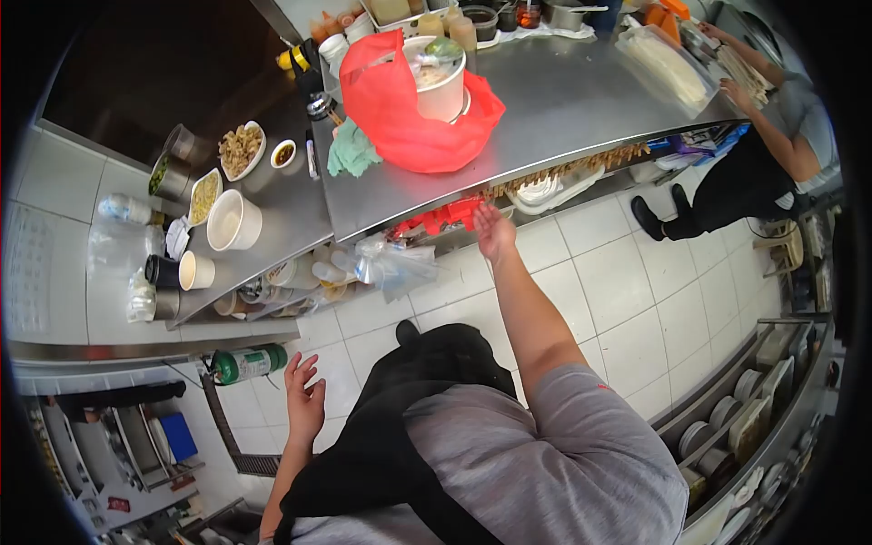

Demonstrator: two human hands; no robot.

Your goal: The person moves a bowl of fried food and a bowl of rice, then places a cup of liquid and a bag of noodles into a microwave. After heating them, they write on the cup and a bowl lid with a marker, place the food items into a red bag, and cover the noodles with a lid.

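My right hand reaches to the shelf under the steel counter, its fingertips closed at the edge of a bunch of red plastic bags. My left hand hangs low at my side, fingers apart and holding nothing. On the counter above my right hand stands an opened red plastic bag, bunched around a white tub. A small clear bag with something green lies in the tub's top. Next to the red bag is a crumpled green cloth.
Wooden chopsticks and white lids fill the under-shelf. At left stand a white bucket, a food dish and a sauce bowl. A co-worker works at far right. A green cylinder lies near my left hand.
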